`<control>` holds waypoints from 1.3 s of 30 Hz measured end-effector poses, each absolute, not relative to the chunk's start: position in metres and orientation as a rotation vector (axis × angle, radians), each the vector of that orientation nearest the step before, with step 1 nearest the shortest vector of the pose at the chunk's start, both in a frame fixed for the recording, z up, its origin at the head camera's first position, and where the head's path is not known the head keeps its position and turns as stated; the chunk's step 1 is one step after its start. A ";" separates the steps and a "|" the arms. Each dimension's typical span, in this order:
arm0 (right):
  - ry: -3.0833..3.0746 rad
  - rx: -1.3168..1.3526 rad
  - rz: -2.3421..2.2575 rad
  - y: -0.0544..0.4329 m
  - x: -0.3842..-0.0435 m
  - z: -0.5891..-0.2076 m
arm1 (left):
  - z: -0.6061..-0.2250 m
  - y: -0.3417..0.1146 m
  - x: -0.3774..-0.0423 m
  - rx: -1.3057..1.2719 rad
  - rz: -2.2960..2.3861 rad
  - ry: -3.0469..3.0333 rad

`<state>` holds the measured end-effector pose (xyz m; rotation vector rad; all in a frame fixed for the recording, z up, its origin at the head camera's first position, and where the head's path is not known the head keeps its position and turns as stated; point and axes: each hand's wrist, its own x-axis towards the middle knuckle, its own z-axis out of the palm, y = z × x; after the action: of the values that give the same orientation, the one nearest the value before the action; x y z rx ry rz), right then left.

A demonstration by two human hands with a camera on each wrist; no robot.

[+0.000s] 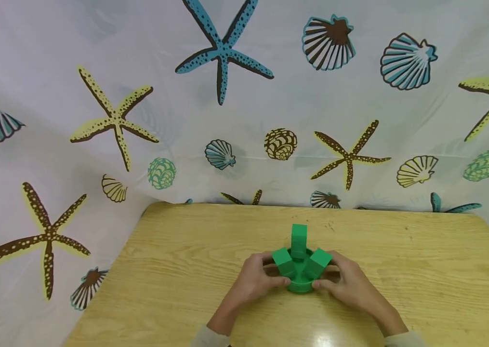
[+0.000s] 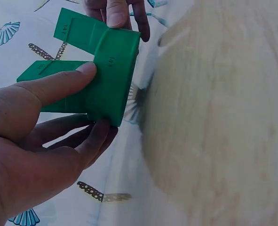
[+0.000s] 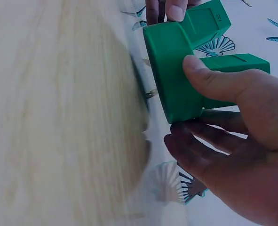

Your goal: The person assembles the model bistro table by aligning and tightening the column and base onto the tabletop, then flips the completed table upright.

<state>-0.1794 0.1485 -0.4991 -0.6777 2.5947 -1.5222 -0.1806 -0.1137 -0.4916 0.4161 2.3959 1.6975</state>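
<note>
Both hands hold one green plastic piece (image 1: 299, 287), which has a round, ring-like base and three blocky prongs standing up from it. My left hand (image 1: 254, 280) grips its left side, the thumb (image 2: 70, 82) on the near face of the base and the other fingers curled behind. Mirroring it, my right hand (image 1: 351, 283) grips the right side, its thumb (image 3: 214, 77) pressed near the base's upper edge. Small raised digits mark the base (image 2: 111, 70) and prongs in the left wrist view. The base's underside is hidden in the head view.
A light wooden table (image 1: 192, 250) spreads beneath the hands. White cloth (image 1: 244, 178) printed with starfish and shells hangs behind the table and along its left and right sides.
</note>
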 end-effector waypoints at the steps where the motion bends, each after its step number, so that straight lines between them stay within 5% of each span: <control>1: 2.580 -0.662 -1.549 0.149 -0.179 -0.497 | -0.490 -0.114 -0.181 0.408 1.724 2.372; 29: 2.778 -0.925 -1.828 0.150 -0.171 -0.467 | -0.455 -0.101 -0.167 0.412 2.173 2.321; 39: 2.620 -0.723 -2.023 0.145 -0.165 -0.464 | -0.455 -0.094 -0.162 0.307 2.403 2.275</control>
<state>-0.1649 0.1455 -0.4637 -0.7231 2.6197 -2.0233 -0.1616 -0.0936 -0.4545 0.3071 2.2746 2.4026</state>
